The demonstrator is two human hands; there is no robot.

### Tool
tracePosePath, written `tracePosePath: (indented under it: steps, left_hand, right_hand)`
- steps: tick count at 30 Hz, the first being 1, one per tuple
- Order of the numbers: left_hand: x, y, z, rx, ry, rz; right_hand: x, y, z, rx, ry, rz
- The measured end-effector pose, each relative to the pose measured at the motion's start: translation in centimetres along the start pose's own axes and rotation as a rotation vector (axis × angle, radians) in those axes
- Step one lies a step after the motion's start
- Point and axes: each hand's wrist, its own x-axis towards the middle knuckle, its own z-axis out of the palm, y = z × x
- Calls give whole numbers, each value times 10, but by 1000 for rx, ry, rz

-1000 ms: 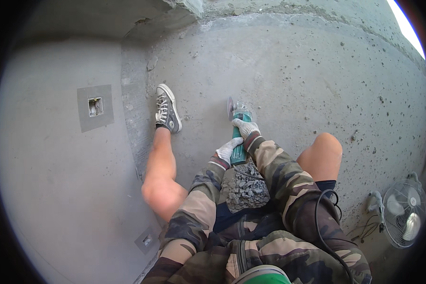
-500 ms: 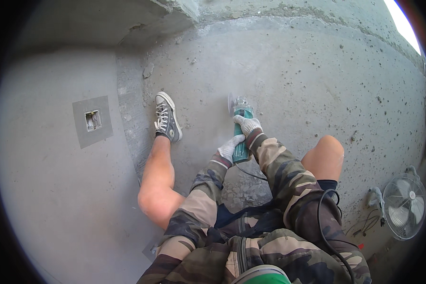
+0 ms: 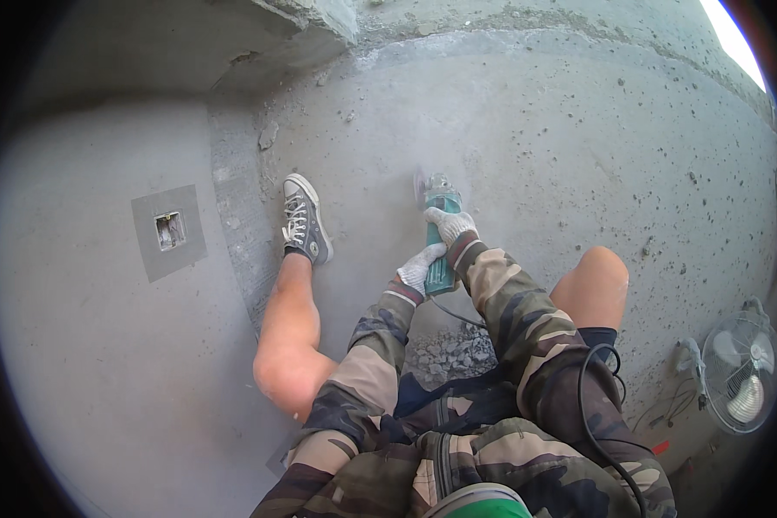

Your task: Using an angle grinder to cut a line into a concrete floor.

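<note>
- You have a caged fan (image 3: 741, 369) near the right edge of the floor (image 3: 527, 155).
- The wall (image 3: 104, 363) on your left holds a square recessed box (image 3: 171, 231).
- A stone chip (image 3: 268, 135) lies near the floor's left edge.

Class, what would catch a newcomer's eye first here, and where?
The teal angle grinder near the middle would probably come first, gripped by the gloved left hand at its rear and the gloved right hand further forward. Next come the grey rubble below it in the picture and the wire-caged fan near the right edge.
</note>
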Motion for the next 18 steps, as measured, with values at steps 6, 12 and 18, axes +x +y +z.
tracePosePath:
  steps: [6,12,18]
  left_hand:
    - [3,5,-2,-4,-27,16]
    - [7,8,6,-7,-28,27]
    - [10,19,5,60,-26,58]
  right_hand:
    - [3,-4,4,6,-7,-13]
    - [33,8,1,-188,-22,-156]
    - [10,-22,2,-7,-45,-47]
